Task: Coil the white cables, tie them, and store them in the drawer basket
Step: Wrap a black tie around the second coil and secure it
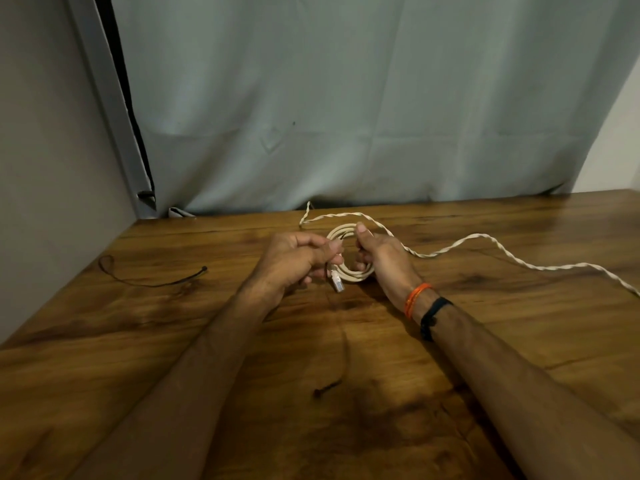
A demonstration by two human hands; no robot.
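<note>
The coiled white cable (349, 252) hung above the wooden table (138, 341), right hand (379, 258) gripping its loops, left hand (294, 259) pinching a thin dark tie (327, 268). A loosened grip would likely let the loops spring apart.

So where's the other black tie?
In the head view, the spare tie lies on the table at far left, well left of the left hand.

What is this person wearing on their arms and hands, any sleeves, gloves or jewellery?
Both forearms are bare: no sleeves and no gloves in view. The left hand and its wrist carry nothing. Behind the right hand, the wrist wears a thin orange thread band and, just behind it, a dark band.
</note>
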